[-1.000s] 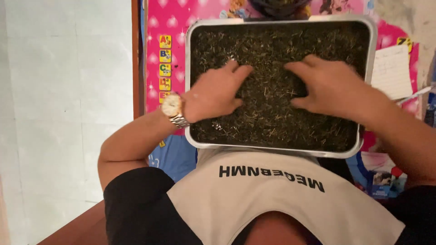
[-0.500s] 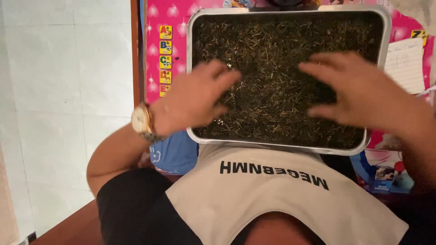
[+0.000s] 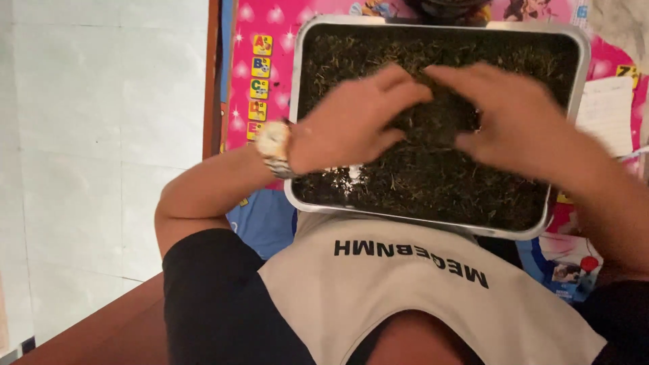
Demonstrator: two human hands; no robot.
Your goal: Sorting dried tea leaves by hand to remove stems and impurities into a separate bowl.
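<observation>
A rectangular metal tray lies in front of me, filled with dark, dry, shredded leaves. My left hand, with a wristwatch on the wrist, rests palm down on the leaves in the tray's left half, fingers spread and pointing right. My right hand lies palm down on the leaves in the right half, fingers pointing left. The fingertips of both hands nearly meet near the tray's middle. Both hands are blurred by motion. Neither hand grips anything that I can see.
The tray sits on a pink children's alphabet mat over a table. A wooden edge borders the mat on the left, with pale tiled floor beyond. A white paper lies at the right. My own shirt fills the bottom.
Both hands have slid inward over the leaves, from apart at the tray's sides to nearly touching at its middle. The view has also shifted closer to the tray.
</observation>
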